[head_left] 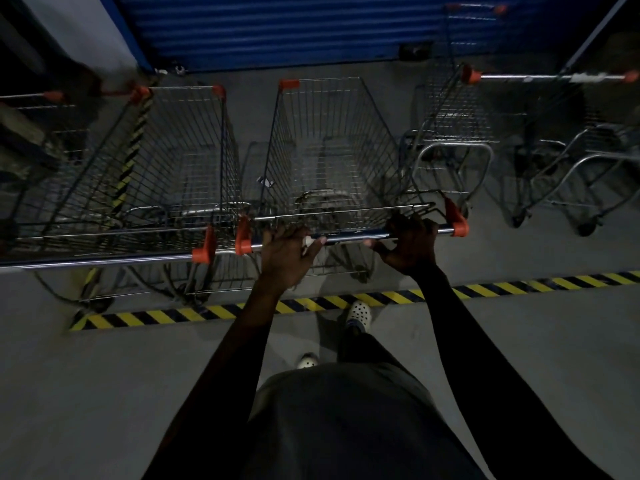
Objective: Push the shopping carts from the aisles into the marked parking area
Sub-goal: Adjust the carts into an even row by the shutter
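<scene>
A wire shopping cart (332, 150) with orange corner caps stands straight ahead of me, past the yellow-and-black striped floor line (214, 311). Its chrome handle bar (346, 238) runs across the middle of the view. My left hand (289, 254) grips the bar near its left end. My right hand (410, 242) grips it near the right orange cap. The cart's basket holds nothing. Both my feet in white perforated shoes are at the striped line.
A second cart (156, 161) is parked close on the left, handle nearly touching mine. More carts (460, 133) stand at the right, one turned sideways. A blue roller shutter (284, 26) closes off the back. Grey concrete floor lies behind the line.
</scene>
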A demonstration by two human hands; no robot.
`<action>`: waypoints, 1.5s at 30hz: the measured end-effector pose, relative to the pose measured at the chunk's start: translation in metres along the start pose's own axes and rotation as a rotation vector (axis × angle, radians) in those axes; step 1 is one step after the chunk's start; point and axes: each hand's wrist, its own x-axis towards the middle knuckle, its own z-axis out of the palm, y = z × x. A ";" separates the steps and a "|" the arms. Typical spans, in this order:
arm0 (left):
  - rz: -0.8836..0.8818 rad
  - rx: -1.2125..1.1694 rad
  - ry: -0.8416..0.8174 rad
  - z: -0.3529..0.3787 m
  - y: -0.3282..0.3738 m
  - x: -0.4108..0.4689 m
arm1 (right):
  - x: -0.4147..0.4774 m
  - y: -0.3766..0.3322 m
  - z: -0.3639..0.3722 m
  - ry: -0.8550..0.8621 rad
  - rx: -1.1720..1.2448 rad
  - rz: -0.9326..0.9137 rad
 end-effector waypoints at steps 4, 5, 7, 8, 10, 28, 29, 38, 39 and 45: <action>0.009 0.012 0.015 0.005 -0.003 -0.006 | -0.007 -0.004 -0.005 0.047 0.012 -0.008; 0.011 0.014 0.024 0.005 -0.003 -0.007 | -0.009 -0.005 -0.005 0.042 0.010 -0.004; 0.020 0.012 0.057 0.008 -0.006 -0.010 | -0.011 -0.007 -0.005 0.010 0.007 0.006; 0.023 0.006 0.074 0.009 -0.007 -0.011 | -0.012 -0.007 -0.005 -0.003 0.005 0.011; 0.029 0.002 0.108 0.009 -0.008 -0.012 | -0.013 -0.008 -0.005 -0.004 0.009 0.020; -0.762 -1.291 0.529 -0.010 0.006 -0.062 | -0.016 -0.014 -0.007 -0.026 0.023 0.026; -0.983 -1.494 0.451 -0.013 -0.005 -0.062 | -0.017 -0.014 -0.007 -0.029 0.022 0.025; -1.083 -2.076 0.253 -0.017 -0.091 -0.028 | -0.017 -0.013 -0.007 -0.059 0.043 0.042; -1.128 -2.078 0.297 -0.017 -0.093 -0.023 | -0.018 -0.013 -0.007 -0.055 0.048 0.043; -1.205 -2.228 0.528 -0.030 -0.076 -0.014 | -0.019 -0.014 -0.008 -0.043 0.065 0.045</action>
